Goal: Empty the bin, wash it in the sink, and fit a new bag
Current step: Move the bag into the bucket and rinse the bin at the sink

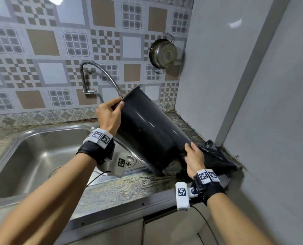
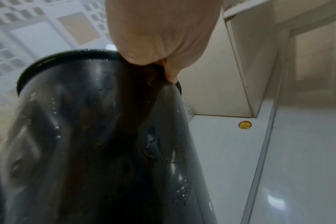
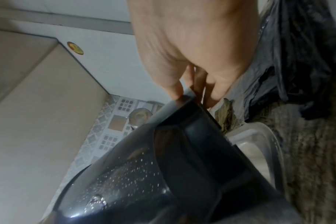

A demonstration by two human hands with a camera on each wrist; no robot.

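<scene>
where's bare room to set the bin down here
The sink basin left of the left hand is bare, as is the front counter strip between sink and edge. The right corner is crowded: a black bag lies behind the right hand, and the bin itself hangs tilted over it.

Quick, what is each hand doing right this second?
Left hand: grips the rim of the black bin, tilted over the sink.
Right hand: grips the bin's other end.
</scene>
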